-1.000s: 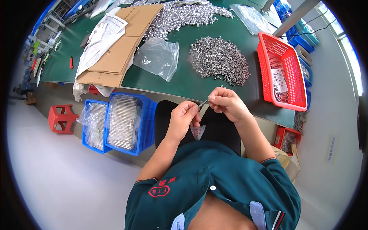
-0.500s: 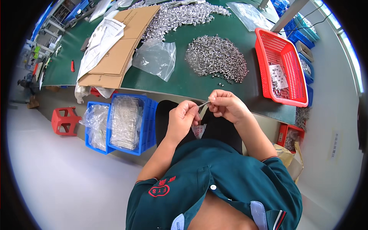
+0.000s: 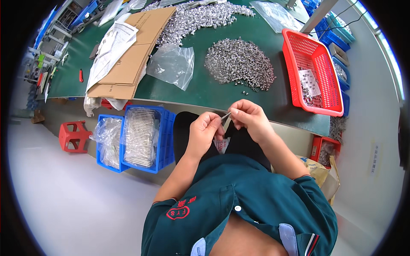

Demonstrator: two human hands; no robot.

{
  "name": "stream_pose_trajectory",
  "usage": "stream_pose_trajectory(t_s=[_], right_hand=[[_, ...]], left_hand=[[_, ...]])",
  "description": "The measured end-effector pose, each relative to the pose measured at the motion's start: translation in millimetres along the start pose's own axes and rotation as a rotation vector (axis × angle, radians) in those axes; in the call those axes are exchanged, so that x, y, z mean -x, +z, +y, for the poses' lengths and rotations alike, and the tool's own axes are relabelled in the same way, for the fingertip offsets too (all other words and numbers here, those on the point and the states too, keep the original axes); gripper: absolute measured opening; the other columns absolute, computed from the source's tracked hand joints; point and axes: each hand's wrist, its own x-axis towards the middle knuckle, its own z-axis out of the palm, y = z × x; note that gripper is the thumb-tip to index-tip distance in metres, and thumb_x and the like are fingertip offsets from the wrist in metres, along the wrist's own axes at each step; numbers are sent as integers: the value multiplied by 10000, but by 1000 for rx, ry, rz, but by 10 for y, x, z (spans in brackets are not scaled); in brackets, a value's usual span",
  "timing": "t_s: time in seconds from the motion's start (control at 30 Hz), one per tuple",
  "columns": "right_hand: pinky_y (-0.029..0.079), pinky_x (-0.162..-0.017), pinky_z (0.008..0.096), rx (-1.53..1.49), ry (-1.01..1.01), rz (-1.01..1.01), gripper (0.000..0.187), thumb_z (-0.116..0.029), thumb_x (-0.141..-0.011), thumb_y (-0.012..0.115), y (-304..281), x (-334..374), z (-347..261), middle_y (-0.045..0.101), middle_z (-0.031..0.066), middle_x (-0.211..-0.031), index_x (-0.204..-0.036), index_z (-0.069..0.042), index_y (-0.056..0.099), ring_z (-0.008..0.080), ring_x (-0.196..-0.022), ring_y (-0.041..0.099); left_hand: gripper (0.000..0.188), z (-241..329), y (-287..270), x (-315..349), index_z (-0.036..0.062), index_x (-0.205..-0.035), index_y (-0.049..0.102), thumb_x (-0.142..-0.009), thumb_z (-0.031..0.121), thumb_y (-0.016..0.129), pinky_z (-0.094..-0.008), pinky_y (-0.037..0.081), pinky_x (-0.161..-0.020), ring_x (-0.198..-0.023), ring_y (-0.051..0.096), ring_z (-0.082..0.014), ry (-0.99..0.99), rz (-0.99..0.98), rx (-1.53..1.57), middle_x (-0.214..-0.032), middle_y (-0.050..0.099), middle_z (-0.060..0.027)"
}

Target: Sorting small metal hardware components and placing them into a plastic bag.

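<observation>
Above my lap, just off the table's near edge, a thin grey rod-like piece [image 3: 225, 115] spans the gap between my hands. My left hand [image 3: 206, 129] is closed on its lower left end, thumb against the curled fingers. The upper right end is pinched between thumb and forefinger of my right hand [image 3: 250, 120]. Its exact kind is too small to make out. Beyond my hands, a mound of small metal ring-like parts [image 3: 241, 64] lies on the green table [image 3: 188, 94], with a few loose ones at its near side.
A red perforated basket [image 3: 314, 51] stands at the table's right. A plastic bag [image 3: 171, 66], cardboard sheets [image 3: 132, 55] and a larger heap of shiny parts [image 3: 200, 18] lie left and behind. Blue crates [image 3: 164, 138] of wrapped rods and a red stool [image 3: 73, 136] stand on the floor left.
My right hand has shifted slightly left, closer to my left hand, so less of the thin piece shows between them. The left hand barely moves.
</observation>
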Motion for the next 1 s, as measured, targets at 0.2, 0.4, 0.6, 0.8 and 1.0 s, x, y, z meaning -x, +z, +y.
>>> stream_pose_trajectory(t_s=[0.2,0.4,0.6,0.8,1.0], right_hand=[[464,-599,207,368,-175,70,101,-73,-873,627,73,44,105,616,11,-815,-926,11,615,50,-678,541],[473,-625,265,896,-482,220,191,-53,-774,683,-73,-138,-137,609,61,-777,-964,-45,663,130,-697,588],[486,-699,363,1438,-741,412,135,-112,-739,687,-238,-528,-256,608,75,-809,-871,-88,672,264,-784,604],[477,-743,369,1616,-737,409,113,-127,-723,692,-235,-660,-237,599,64,-815,-832,-100,680,266,-852,587],[471,-751,380,1640,-642,354,84,-144,-713,699,-213,-673,-233,592,62,-822,-777,-99,668,261,-846,576]], left_hand=[[157,-26,46,-25,26,-886,558,-941,173,543,-222,481,-525,-546,560,-107,-149,-76,320,-675,592,-49],[155,-75,-49,-51,26,-899,552,-941,176,542,-232,478,-524,-539,558,-120,-164,-33,390,-682,596,-55],[149,-101,-98,-39,19,-900,550,-941,161,534,-235,478,-527,-535,558,-124,-159,-4,372,-679,593,-61],[144,-134,-177,-24,14,-909,547,-941,154,532,-256,495,-511,-523,558,-143,-159,20,354,-677,591,-66],[141,-120,-187,-29,12,-906,545,-943,148,525,-241,490,-511,-524,556,-131,-164,16,333,-676,589,-63]])
